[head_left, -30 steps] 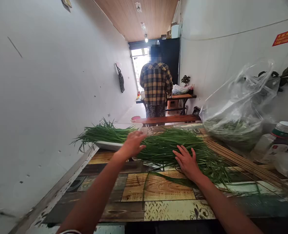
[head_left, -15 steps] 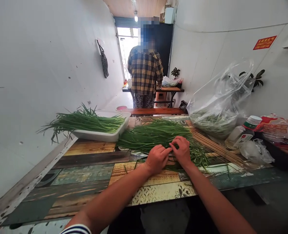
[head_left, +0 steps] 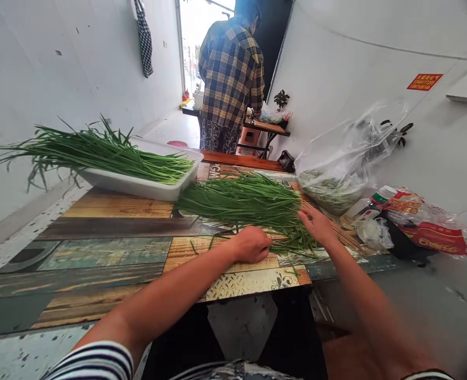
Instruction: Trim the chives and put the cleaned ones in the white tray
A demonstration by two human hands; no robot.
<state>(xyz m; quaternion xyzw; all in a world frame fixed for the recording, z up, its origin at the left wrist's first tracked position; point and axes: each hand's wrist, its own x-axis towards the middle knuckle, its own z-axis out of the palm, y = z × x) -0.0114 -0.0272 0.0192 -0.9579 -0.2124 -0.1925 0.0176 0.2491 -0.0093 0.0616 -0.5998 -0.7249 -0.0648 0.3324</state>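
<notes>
A heap of long green Chinese chives (head_left: pixel 237 198) lies across the table in front of me, with shorter loose leaves (head_left: pixel 302 237) at its near right side. At the near edge of the heap, my left hand (head_left: pixel 252 244) is closed in a fist low over the tabletop; what it holds, if anything, is hidden. My right hand (head_left: pixel 318 226) reaches to the right end of the heap, fingers stretched forward by the tips of a bundle of thin wooden skewers (head_left: pixel 346 237). Nothing shows in its fingers.
A white tray (head_left: pixel 138 184) of more chives stands at the left. At the right are a clear plastic bag (head_left: pixel 332 184) of greens, a bottle (head_left: pixel 378 200), a crumpled bag (head_left: pixel 375 232) and red packaging (head_left: pixel 435 237). A person in a plaid shirt (head_left: pixel 231 79) stands beyond the table.
My hands have come apart: the right has moved right to the skewers, while the left stays closed near the heap. The view has tilted down, and the person beyond leans to the right.
</notes>
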